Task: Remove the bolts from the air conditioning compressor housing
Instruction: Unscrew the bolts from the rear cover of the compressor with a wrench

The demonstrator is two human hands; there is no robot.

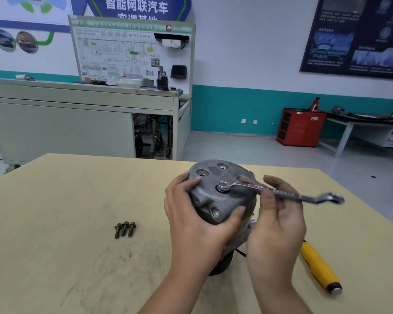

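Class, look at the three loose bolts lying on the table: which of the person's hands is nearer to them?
Left. The left hand grips the compressor housing right of the bolts; the right hand holds the wrench beyond the housing, farther away.

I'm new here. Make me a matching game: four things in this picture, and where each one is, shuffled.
Things: 1 compressor housing; 2 wrench; 3 loose bolts; 4 yellow-handled tool.
Places: A held by the right hand; B side by side on the table, left of both hands; C gripped by the left hand; D on the table, right of both hands.
Pairs: 1-C; 2-A; 3-B; 4-D.
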